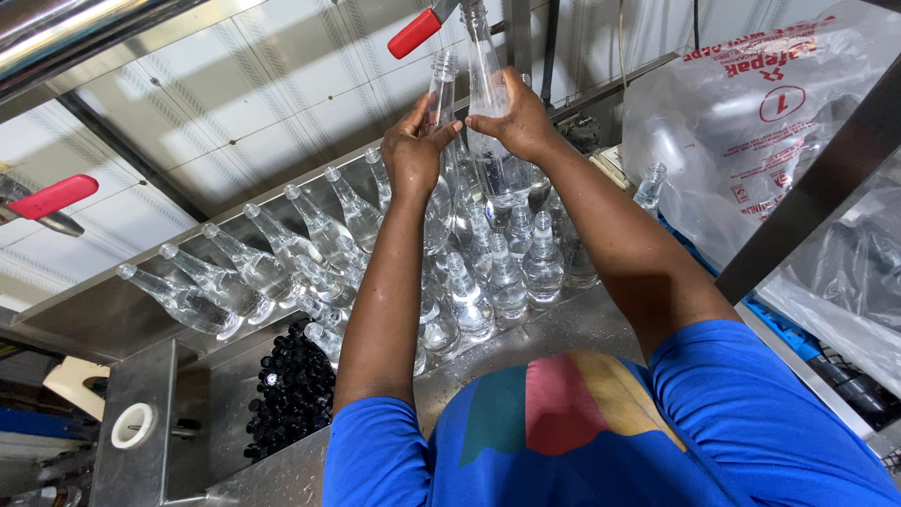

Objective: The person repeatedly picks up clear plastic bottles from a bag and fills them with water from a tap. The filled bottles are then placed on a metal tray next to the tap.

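Currently, upper centre of frame: right hand (514, 122) is wrapped around a clear plastic bottle (488, 103), its neck raised to the red-handled filling tap (416, 32). Left hand (413, 150) is closed around a second clear bottle (440, 94) just beside it. Uncapped bottles crowd the wet steel tray (572, 324) below; black caps (291, 390) wait lower left. Judged: capping not yet done.

A large clear plastic bag (751, 122) is filling the upper right of the frame, bulging and crinkled, carrying red printing and a red circle mark. Below it, at the right edge, a second clear plastic bag (845, 272) is lying, darker and unprinted.
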